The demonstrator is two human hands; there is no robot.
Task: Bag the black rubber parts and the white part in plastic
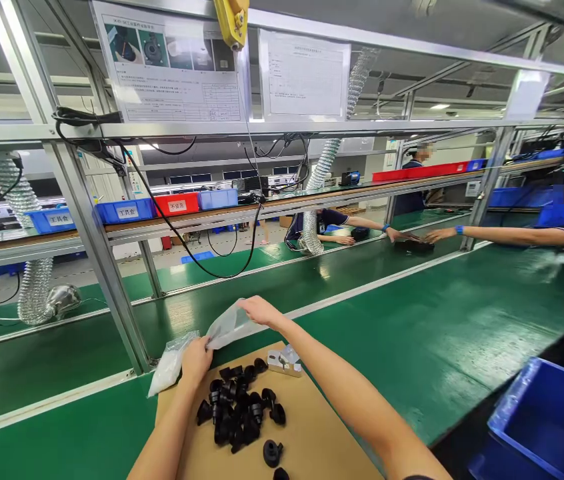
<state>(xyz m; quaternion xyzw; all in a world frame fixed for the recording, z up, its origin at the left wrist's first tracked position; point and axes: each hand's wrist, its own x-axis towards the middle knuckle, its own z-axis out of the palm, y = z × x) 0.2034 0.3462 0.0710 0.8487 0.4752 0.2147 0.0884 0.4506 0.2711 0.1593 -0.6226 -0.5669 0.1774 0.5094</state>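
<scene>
My left hand [196, 360] pinches the near edge of a clear plastic bag [227, 327], fingers closed on the film; my right hand [262, 311] grips the same bag at its far upper edge, so the bag hangs stretched between both hands just above the far edge of the cardboard sheet [312, 433]. The bag is thin, translucent and crinkled; I cannot tell whether anything is inside it. To its left a stack of further bags [169, 367] lies on the green belt [437, 333], partly under my left hand. Below the hands, a heap of black moulded parts [239, 407] lies loose on the cardboard, with a few strays nearer me. By my judgement the bagging is at an early point: the parts remain unpacked. A small grey metal piece [285, 360] sits beside my right forearm. A blue bin [552, 420] stands near right. Far across the belt, other people's arms [502, 235] reach toward a dark item.
</scene>
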